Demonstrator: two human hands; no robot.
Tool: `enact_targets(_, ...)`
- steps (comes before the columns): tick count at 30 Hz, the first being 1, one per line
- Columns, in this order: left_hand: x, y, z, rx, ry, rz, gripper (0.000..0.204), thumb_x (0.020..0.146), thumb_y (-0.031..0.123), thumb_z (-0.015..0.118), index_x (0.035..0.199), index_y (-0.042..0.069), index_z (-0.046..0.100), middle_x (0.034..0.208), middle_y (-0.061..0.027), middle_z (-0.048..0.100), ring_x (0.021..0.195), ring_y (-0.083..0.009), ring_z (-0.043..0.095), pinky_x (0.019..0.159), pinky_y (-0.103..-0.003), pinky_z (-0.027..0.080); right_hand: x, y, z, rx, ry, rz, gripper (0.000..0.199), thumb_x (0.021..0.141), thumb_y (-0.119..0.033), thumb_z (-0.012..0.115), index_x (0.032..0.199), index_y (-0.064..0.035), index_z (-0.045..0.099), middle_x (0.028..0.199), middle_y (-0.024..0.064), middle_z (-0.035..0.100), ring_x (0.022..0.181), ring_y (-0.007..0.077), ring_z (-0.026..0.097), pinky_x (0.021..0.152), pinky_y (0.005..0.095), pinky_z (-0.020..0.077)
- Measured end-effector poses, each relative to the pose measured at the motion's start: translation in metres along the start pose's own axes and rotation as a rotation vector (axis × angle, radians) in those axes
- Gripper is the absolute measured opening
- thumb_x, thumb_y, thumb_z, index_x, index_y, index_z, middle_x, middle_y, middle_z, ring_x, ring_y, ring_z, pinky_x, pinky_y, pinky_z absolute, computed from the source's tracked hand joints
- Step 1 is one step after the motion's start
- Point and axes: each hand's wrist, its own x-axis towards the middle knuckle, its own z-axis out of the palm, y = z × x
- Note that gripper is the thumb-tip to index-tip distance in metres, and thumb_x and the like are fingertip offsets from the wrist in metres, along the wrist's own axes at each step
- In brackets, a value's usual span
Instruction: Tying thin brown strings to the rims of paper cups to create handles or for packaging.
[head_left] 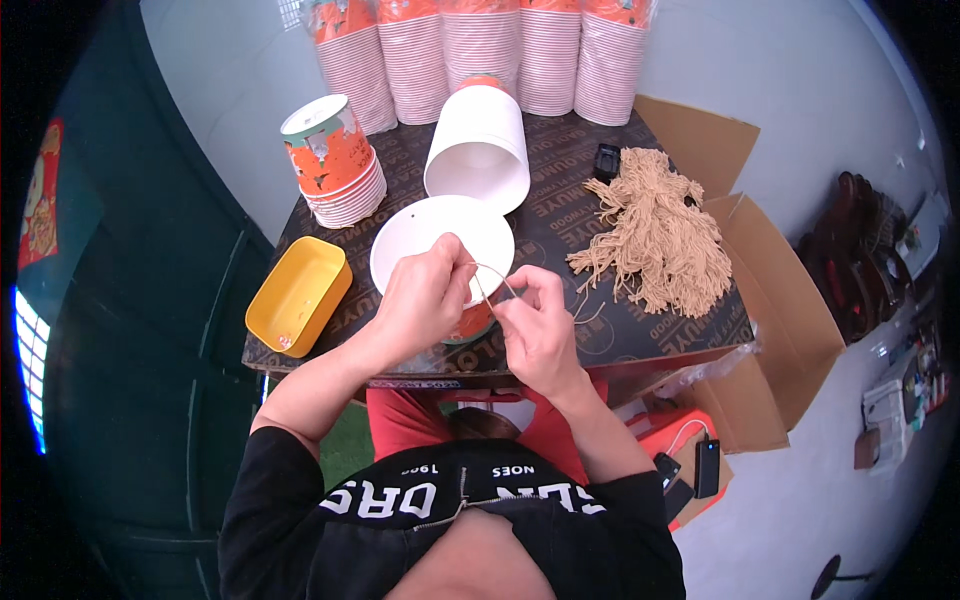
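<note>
A thin tan cord (489,268) runs in a loop between my two hands. My left hand (422,298) is closed on one part of it, fingertips pinched together. On the other side my right hand (541,328) pinches the cord as well, and a loose end trails off to its right. Both hands are over the near edge of a paper bucket (440,235), whose white round face is turned up toward me. A bit of its orange printed side shows below my hands. Whether that face is the open mouth or the base, I cannot tell.
Behind it a white paper bucket (478,140) lies on its side. A yellow tray (300,295) and a stack of orange buckets (333,165) stand left. On the right lie a bundle of tan cords (660,235) and a small black object (607,161). Cardboard boxes (785,320) stand beyond.
</note>
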Motion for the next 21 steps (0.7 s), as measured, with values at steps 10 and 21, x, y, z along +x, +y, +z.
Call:
enact_targets(10,0.011,-0.008,0.002,0.159,-0.017,-0.057,0.012,0.088,0.008,0.060,0.085,-0.003,0.057,0.068,-0.0242,0.063,0.072,-0.0426,0.066,0.066,-0.049,0.052,-0.002,0.012,-0.002,0.049,-0.023,-0.185,0.015,0.074,0.012,0.062,0.085,0.0022,0.058,0.111,0.0149,0.052,0.075,0.0266,0.064,0.062,0.0356,0.0542)
enact_targets(21,-0.004,0.003,-0.002,0.188,-0.013,0.113,0.008,0.086,0.002,0.066,0.090,-0.001,0.059,0.077,-0.0150,0.067,0.070,-0.0267,0.070,0.062,-0.034,0.054,-0.001,0.010,0.018,0.399,0.220,0.289,0.004,0.095,-0.002,0.062,0.094,0.0010,0.060,0.075,0.0045,0.058,0.066,0.0097,0.055,0.059,0.0249,0.0440)
